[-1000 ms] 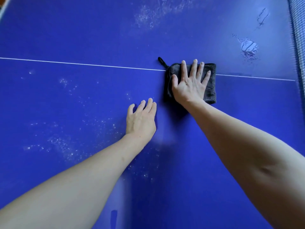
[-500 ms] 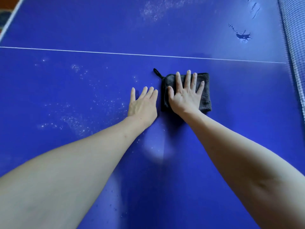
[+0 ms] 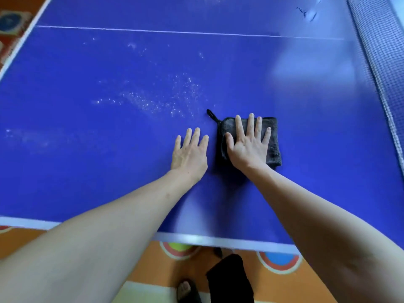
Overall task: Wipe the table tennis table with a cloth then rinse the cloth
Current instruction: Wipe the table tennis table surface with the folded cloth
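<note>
White specks (image 3: 153, 101) lie beyond my left hand (image 3: 189, 154), flat on the surface (image 3: 87, 171); my right hand (image 3: 248, 147) presses the cloth (image 3: 273, 147) with straight fingers. Risk: the stroke could miss these specks.

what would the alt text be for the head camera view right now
A person's right hand presses flat on a folded dark grey cloth on a blue table tennis table, left hand flat on the surface beside it. White specks dot the table further left; the net runs along the right.
</note>
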### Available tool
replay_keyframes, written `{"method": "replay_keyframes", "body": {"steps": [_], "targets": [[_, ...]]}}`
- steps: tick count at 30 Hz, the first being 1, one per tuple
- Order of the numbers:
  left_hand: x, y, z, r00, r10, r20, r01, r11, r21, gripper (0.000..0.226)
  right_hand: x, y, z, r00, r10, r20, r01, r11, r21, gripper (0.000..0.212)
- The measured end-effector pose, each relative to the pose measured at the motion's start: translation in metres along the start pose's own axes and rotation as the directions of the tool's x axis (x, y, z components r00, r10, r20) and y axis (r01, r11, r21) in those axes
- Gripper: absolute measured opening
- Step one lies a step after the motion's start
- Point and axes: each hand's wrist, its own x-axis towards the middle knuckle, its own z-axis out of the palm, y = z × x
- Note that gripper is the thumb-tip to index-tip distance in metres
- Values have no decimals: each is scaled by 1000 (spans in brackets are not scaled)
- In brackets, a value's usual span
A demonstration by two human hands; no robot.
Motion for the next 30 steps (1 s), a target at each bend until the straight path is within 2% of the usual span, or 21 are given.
{"method": "replay_keyframes", "body": {"steps": [8,17,24,30], "targets": [[-110,-16,32,999,-23,26,24,999,-47,61,-142,-14,25,1000,23,-6,-23,1000,-3,71],[-165,-30,33,996,-68,50,73,994,-86,61,-227,-25,41,999,21,32,-20,999,-32,71],[-170,-33,33,995,-76,69,83,991,-109,61,-235,-33,45,996,48,71,-44,998,-49,71],[-141,-36,25,995,-82,56,88,988,-127,62,-186,-44,40,999,41,28,-41,999,-22,72]]}}
